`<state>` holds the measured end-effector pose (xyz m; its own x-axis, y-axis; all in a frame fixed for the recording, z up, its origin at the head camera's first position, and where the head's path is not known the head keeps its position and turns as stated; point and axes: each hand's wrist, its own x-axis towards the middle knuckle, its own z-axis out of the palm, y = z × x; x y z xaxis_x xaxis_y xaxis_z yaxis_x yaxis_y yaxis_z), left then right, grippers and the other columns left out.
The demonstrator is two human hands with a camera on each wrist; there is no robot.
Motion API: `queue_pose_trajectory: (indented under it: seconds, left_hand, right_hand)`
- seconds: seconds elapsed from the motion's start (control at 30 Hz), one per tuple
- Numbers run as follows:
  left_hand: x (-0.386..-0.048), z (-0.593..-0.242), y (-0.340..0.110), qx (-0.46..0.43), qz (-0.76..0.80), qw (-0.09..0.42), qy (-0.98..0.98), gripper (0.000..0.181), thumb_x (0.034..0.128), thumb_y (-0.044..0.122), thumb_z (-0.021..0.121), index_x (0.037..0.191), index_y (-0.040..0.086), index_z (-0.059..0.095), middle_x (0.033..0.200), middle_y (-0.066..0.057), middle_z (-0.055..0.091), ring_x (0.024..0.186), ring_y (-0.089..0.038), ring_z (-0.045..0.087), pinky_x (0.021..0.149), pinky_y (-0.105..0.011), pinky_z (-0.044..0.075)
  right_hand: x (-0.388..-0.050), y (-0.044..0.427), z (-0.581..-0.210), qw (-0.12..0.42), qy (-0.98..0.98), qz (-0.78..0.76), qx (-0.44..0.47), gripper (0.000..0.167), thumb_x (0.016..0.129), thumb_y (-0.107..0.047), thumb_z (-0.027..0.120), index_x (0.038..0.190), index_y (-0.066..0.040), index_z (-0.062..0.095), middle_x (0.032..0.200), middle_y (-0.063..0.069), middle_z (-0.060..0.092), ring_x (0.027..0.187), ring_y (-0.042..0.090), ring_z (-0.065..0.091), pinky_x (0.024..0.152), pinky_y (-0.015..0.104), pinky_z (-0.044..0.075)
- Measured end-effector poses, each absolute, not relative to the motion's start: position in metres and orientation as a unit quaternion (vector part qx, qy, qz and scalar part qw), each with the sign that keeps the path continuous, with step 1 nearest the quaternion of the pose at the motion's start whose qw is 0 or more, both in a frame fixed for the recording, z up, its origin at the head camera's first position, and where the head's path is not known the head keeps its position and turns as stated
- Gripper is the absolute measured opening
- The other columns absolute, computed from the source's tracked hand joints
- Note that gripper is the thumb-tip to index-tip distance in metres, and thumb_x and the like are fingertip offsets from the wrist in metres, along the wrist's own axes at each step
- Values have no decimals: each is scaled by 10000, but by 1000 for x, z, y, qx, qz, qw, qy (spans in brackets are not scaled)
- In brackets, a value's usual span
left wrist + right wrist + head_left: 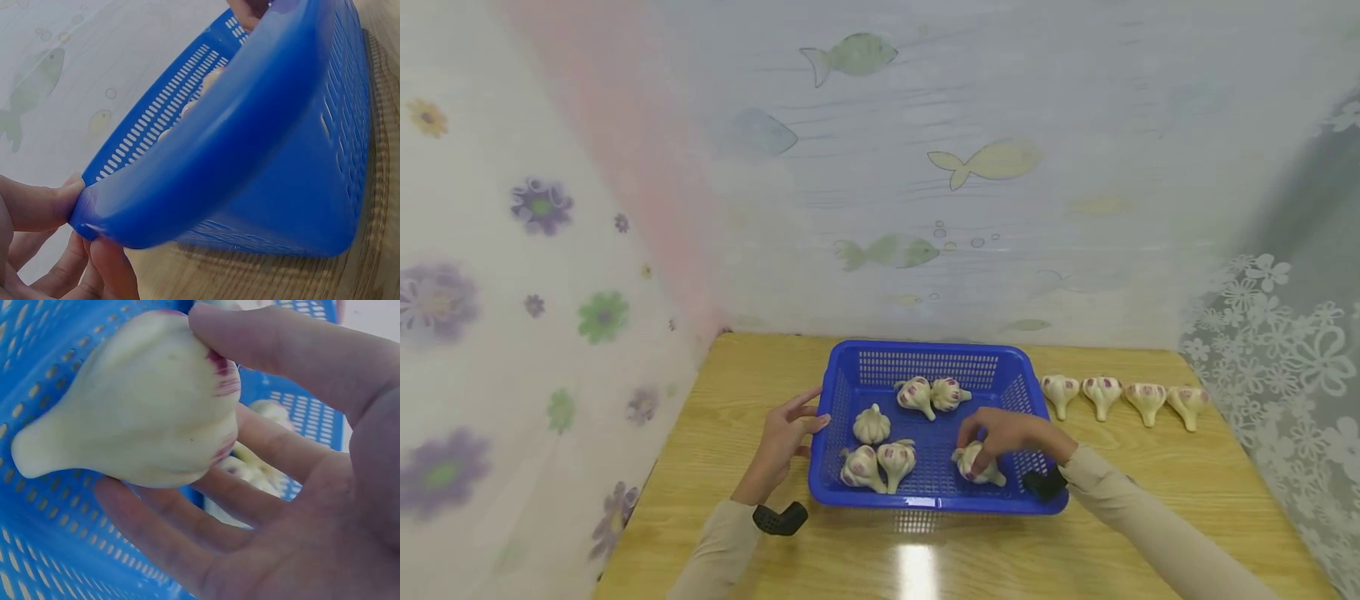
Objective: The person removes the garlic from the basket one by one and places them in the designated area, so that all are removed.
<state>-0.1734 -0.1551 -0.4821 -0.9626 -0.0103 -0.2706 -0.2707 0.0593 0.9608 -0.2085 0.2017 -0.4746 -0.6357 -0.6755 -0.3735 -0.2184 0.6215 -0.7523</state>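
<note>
The blue basket (925, 504) holds several garlic bulbs. My left hand (781, 437) pinches its left rim; in the left wrist view the thumb of that hand (56, 244) lies on the rim (206, 144) with fingers below. Inside the basket at the right, my right hand (1003, 433) grips a garlic bulb (976, 463). The right wrist view shows this bulb (150, 406) between the thumb and fingers of the hand (294, 500), its stem pointing away from the palm. Two bulbs (915, 395) lie near the back wall and three (897, 460) at the left.
Right of the basket, several garlic bulbs (1102, 396) lie in a row on the wooden table (1150, 492), stems toward the front. A patterned curtain (880, 167) hangs behind the table and along both sides.
</note>
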Motion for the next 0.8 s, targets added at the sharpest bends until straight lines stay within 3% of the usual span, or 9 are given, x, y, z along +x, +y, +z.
queue_pose_trajectory:
  seconds: [0.2, 0.47, 0.8]
  left_hand:
    - [-175, -482, -155, -103, 677, 95, 723, 536, 844, 43, 675, 1352, 144, 535, 1133, -181, 591, 741, -187, 618, 478, -310, 506]
    - [-167, -463, -151, -92, 667, 91, 734, 536, 856, 35, 650, 1369, 98, 508, 1146, -208, 580, 740, -168, 609, 493, -305, 503]
    - [-170, -473, -152, -92, 670, 92, 731, 541, 854, 38, 654, 1370, 98, 505, 1141, -195, 590, 752, -184, 623, 497, -322, 518]
  right_hand:
    - [-211, 210, -464, 325, 825, -390, -249, 303, 704, -67, 779, 987, -33, 675, 950, 79, 649, 846, 220, 583, 691, 343, 512]
    - [-212, 222, -451, 319, 810, -430, -238, 328, 767, -83, 760, 1064, -8, 644, 1057, 128, 626, 847, 240, 603, 677, 434, 532]
    - [-211, 238, -442, 292, 816, -436, -244, 345, 799, -156, 745, 1107, -44, 638, 1097, 114, 624, 874, 255, 604, 695, 413, 534]
